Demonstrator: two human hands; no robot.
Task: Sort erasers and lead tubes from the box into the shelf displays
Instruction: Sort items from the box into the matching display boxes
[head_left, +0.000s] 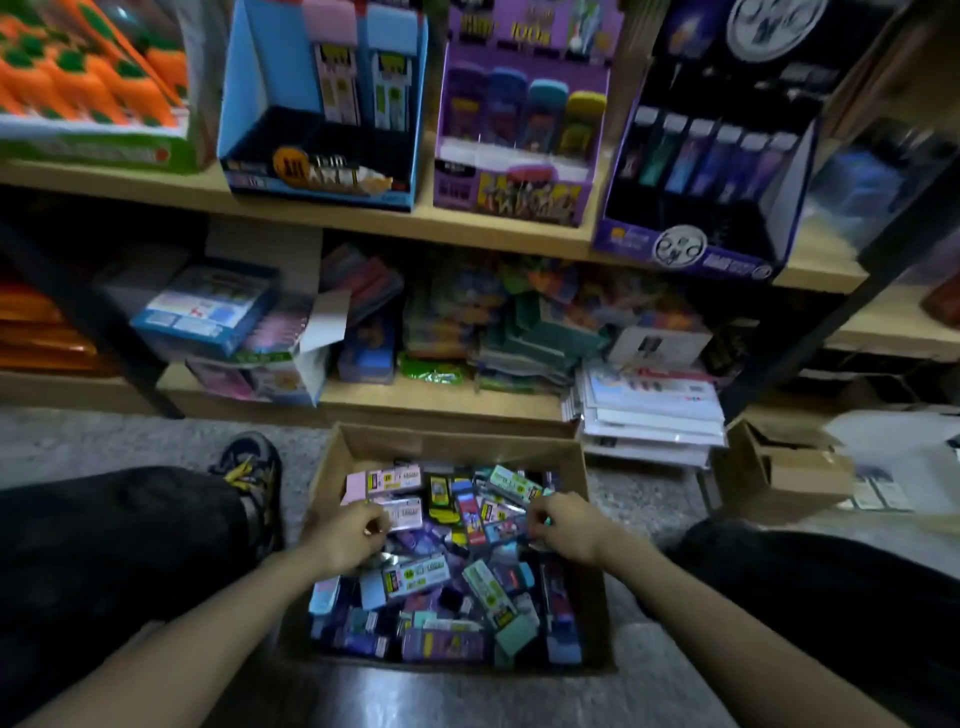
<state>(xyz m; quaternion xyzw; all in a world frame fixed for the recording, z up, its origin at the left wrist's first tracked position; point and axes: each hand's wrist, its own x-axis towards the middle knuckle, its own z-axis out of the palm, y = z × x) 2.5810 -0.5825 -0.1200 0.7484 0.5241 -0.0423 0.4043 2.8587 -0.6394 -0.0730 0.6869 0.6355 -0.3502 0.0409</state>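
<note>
Box (451, 439) sat on speckled floor (93, 439) below wood shelf (363, 221) w/ displays (511, 195); L hand (347, 536) pinched pink packet (405, 514), R hand (565, 526) grip unclear.

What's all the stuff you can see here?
box: one, brown, floor
packs: many, mixed colours, in box
blue display: one, blue, upper shelf
purple display: one, purple, right of blue display
dark display: one, black-purple, upper shelf right
carrot display: one, orange-green, upper shelf left
small box: one, brown, floor right
white packets: a stack, white, lower shelf right
shoe: one, black-yellow, left of box
left hand: one, in box, curled on packs
right hand: one, in box, curled on packs
</note>
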